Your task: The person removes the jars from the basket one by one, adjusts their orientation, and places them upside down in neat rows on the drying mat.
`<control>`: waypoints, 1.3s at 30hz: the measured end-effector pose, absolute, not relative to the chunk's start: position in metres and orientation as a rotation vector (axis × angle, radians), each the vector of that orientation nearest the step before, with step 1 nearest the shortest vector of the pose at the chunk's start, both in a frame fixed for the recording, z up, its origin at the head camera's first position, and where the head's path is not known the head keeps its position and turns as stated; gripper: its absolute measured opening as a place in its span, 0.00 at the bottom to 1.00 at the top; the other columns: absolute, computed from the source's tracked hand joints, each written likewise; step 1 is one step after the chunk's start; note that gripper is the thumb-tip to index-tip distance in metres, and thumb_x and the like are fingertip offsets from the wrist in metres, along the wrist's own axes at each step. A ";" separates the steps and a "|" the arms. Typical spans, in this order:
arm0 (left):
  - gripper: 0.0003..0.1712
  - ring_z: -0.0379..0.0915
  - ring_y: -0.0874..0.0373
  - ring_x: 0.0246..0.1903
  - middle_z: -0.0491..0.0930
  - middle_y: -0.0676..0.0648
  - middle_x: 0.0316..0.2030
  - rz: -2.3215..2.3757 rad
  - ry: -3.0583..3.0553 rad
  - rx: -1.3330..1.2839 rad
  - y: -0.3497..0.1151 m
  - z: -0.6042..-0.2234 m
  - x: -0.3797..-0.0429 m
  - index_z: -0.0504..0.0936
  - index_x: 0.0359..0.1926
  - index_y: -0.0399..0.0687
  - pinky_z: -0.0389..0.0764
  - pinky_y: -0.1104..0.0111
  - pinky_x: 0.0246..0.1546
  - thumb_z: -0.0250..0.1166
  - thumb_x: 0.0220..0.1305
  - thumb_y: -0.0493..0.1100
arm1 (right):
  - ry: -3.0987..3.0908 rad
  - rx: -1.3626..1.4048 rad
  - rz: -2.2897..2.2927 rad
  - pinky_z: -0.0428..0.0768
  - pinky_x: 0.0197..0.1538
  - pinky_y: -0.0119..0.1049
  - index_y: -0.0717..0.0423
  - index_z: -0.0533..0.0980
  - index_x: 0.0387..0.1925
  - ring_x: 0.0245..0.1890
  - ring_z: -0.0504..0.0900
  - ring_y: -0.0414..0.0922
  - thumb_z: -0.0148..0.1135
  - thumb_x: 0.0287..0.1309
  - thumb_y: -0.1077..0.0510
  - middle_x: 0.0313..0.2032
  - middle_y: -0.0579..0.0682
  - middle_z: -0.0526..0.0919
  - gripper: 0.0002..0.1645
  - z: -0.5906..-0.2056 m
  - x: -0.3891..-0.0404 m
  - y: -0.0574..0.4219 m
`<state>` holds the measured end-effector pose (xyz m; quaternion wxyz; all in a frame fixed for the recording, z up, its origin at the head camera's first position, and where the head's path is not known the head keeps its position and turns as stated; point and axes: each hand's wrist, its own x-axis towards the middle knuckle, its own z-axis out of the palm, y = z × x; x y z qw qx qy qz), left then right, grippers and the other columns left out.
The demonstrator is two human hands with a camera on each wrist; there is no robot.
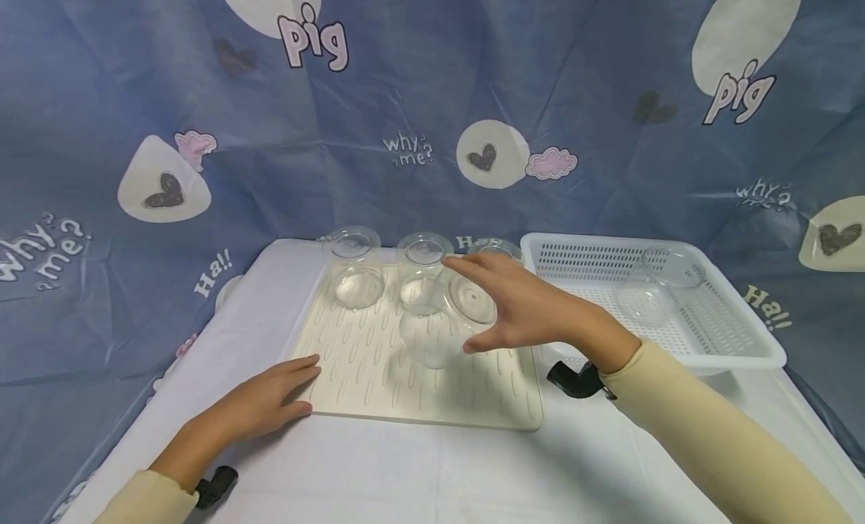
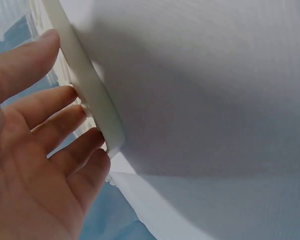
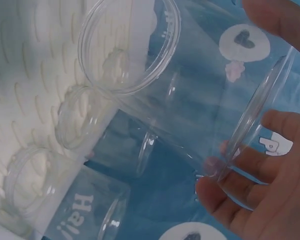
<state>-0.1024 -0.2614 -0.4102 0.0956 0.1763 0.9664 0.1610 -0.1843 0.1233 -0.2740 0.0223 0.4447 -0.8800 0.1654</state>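
Observation:
My right hand (image 1: 520,302) grips a clear cup (image 3: 190,95) near its base, thumb on one side and fingers on the other. The cup is tilted with its mouth downward, over the front middle of a cream ribbed mat (image 1: 365,393). Behind it, two clear cups (image 1: 358,272) (image 1: 415,272) stand upside down on the mat's back part, and a third cup (image 1: 496,246) shows partly behind my right hand. Relaxed, slightly bent fingers of my left hand (image 1: 260,400) rest at the mat's front left edge, seen also along its side (image 2: 97,95) in the left wrist view.
A white perforated basket (image 1: 736,347) stands right of the mat, with a clear cup (image 1: 658,287) lying tilted inside. White cloth (image 1: 378,471) covers the table. A blue printed curtain (image 1: 405,81) hangs right behind the back edge.

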 end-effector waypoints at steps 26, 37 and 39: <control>0.32 0.68 0.35 0.63 0.73 0.33 0.62 0.344 3.029 0.523 -0.257 -0.414 -0.099 0.79 0.58 0.35 0.75 0.45 0.60 0.73 0.56 0.47 | -2.897 1.422 0.444 0.68 0.73 0.51 0.46 0.52 0.78 0.73 0.63 0.52 0.77 0.43 0.40 0.71 0.56 0.64 0.65 -0.281 -0.219 0.056; 0.34 0.66 0.31 0.65 0.69 0.31 0.66 0.414 2.939 0.455 -0.258 -0.412 -0.101 0.76 0.62 0.32 0.73 0.42 0.61 0.71 0.59 0.48 | -2.930 1.474 0.364 0.57 0.78 0.53 0.47 0.51 0.78 0.75 0.60 0.53 0.77 0.44 0.38 0.73 0.54 0.63 0.66 -0.289 -0.224 0.017; 0.34 0.65 0.31 0.66 0.68 0.32 0.67 0.436 2.925 0.439 -0.258 -0.412 -0.102 0.75 0.62 0.33 0.72 0.41 0.61 0.71 0.60 0.48 | -2.929 1.476 0.375 0.58 0.78 0.52 0.48 0.52 0.77 0.74 0.61 0.53 0.77 0.43 0.38 0.73 0.54 0.63 0.65 -0.292 -0.225 0.012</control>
